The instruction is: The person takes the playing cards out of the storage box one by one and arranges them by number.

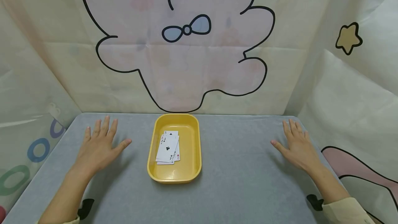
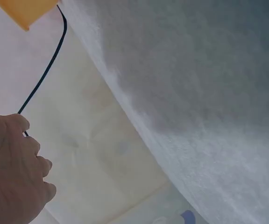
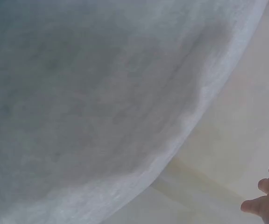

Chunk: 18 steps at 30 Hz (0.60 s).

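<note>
A yellow oblong tray point(image 1: 153, 155) sits in the middle of the grey table point(image 1: 242, 168). Inside it lies a small stack of playing cards point(image 1: 168, 147), face up, slightly fanned. My left hand point(image 1: 98, 145) lies flat on the table to the left of the tray, fingers spread, holding nothing. My right hand point(image 1: 297, 145) lies flat on the table far to the right, fingers straight, also holding nothing. In the left wrist view the left hand point(image 2: 10, 168) shows at the lower left and a corner of the tray point(image 2: 24, 10) at the top. The right wrist view catches only the fingertips point(image 3: 265, 200) at the lower right.
A cloth backdrop with a cartoon bear point(image 1: 183, 40) hangs behind the table, and printed cloth walls close in on the left point(image 1: 28, 120) and right point(image 1: 357, 89). The table's back edge runs just behind the tray.
</note>
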Each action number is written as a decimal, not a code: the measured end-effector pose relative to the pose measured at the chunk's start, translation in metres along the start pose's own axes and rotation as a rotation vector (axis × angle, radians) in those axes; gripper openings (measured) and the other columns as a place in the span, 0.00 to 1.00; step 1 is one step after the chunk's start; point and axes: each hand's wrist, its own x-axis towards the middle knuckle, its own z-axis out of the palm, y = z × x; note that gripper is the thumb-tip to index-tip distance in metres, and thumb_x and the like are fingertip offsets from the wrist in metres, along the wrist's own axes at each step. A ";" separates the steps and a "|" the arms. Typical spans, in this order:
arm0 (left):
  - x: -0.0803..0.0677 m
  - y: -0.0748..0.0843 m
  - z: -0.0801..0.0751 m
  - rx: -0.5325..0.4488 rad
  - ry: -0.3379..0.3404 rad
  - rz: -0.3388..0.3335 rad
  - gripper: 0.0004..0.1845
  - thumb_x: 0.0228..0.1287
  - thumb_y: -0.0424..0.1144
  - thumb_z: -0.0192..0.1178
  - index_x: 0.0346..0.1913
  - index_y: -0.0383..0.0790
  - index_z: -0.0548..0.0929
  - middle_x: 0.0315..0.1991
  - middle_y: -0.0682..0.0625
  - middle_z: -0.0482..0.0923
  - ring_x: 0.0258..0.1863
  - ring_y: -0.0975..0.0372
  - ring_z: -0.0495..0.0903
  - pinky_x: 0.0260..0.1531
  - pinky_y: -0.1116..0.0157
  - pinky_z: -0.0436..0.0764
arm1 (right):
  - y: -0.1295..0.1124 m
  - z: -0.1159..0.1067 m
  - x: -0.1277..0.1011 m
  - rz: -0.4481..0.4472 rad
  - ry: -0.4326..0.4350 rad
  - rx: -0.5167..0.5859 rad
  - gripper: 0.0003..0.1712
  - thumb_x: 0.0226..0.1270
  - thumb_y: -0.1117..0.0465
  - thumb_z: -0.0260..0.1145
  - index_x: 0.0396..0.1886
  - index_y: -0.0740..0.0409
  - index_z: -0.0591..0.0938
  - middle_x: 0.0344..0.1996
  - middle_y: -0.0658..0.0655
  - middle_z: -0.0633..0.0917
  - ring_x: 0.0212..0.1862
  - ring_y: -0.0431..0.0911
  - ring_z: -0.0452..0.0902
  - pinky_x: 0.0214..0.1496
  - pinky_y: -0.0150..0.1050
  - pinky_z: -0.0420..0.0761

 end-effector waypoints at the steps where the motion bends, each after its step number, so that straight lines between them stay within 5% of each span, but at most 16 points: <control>1: 0.000 0.001 -0.001 0.004 0.002 0.002 0.54 0.76 0.73 0.43 0.84 0.31 0.47 0.83 0.30 0.31 0.80 0.32 0.31 0.73 0.34 0.23 | -0.001 -0.001 0.000 -0.002 0.001 -0.001 0.54 0.80 0.37 0.57 0.83 0.72 0.48 0.81 0.76 0.43 0.82 0.72 0.33 0.73 0.79 0.42; 18: -0.008 0.031 -0.012 0.045 -0.009 0.061 0.55 0.74 0.75 0.43 0.84 0.33 0.48 0.84 0.33 0.32 0.81 0.35 0.30 0.73 0.33 0.24 | -0.035 -0.015 0.008 -0.077 0.029 -0.006 0.55 0.78 0.37 0.60 0.83 0.70 0.51 0.81 0.76 0.48 0.81 0.72 0.42 0.73 0.77 0.48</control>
